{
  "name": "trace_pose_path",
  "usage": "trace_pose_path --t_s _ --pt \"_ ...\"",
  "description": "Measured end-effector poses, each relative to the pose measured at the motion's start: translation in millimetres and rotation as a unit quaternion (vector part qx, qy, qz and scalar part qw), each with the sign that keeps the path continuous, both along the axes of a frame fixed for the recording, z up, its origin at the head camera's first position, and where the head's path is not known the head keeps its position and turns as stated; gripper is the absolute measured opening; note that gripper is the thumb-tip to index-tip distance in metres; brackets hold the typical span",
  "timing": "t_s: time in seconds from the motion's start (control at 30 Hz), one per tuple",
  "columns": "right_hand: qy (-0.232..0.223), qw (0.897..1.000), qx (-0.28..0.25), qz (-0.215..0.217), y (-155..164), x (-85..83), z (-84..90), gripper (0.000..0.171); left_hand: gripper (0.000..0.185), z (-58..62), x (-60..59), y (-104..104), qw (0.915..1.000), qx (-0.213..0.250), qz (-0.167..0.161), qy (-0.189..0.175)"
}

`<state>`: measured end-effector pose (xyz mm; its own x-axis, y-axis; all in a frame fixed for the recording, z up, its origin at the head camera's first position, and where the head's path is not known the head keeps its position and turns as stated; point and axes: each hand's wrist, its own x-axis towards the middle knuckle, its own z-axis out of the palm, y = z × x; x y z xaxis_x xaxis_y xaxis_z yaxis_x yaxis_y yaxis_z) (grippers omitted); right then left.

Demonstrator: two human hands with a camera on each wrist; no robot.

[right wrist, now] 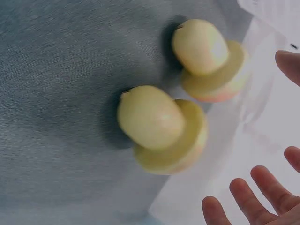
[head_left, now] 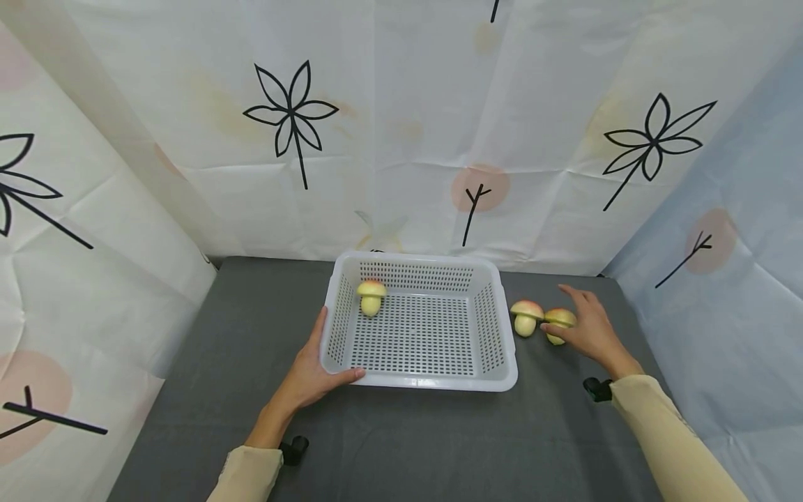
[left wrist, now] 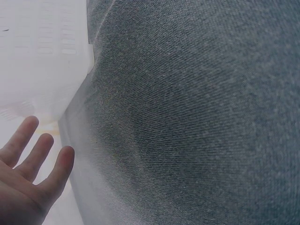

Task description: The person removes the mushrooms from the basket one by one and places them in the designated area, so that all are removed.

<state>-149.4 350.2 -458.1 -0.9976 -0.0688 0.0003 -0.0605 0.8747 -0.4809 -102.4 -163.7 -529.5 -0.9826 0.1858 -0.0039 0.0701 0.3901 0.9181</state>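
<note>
A white plastic basket sits on the grey table, with one toy mushroom lying at its back left inside. My left hand is at the basket's front left corner, thumb along the front rim; in the left wrist view the visible fingers are spread and fairly straight. Two more yellow mushrooms with reddish caps lie right of the basket: a nearer-basket one and an outer one. My right hand hovers spread around the outer mushroom, holding nothing; whether the thumb touches it I cannot tell.
The dark grey tabletop extends around the basket. White patterned cloth hangs behind the table and along both sides. Each wrist carries a small black device, one beside the left wrist and one beside the right.
</note>
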Motion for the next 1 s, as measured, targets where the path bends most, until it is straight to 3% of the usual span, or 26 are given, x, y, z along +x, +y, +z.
trace_pose_path --t_s 0.07,0.1,0.3,0.33,0.7,1.0 --pt "0.003 1.0 0.001 0.004 -4.2 1.3 5.1 0.092 0.136 0.1 -0.1 -0.4 1.0 -0.005 0.0 0.003" --pt "0.003 1.0 0.0 0.006 -6.3 1.9 7.8 0.092 0.136 5.5 1.3 0.8 1.0 -0.007 0.0 0.001" --pt "0.021 0.999 -0.004 0.025 -21.5 4.6 23.6 0.087 0.136 4.1 0.7 0.2 0.9998 -0.02 0.003 -0.002" --pt "0.024 0.999 -0.005 0.028 -23.8 4.7 25.7 0.086 0.137 -1.8 -0.9 -1.1 0.9997 -0.022 0.004 -0.001" --pt "0.053 0.996 -0.02 0.068 -49.0 1.7 43.9 0.078 0.137 -1.2 0.1 -0.8 0.9999 -0.015 0.0 0.002" --pt "0.037 0.996 -0.036 0.072 -80.0 -6.0 49.3 0.077 0.138 -0.3 0.0 0.0 1.0 0.007 -0.003 -0.004"
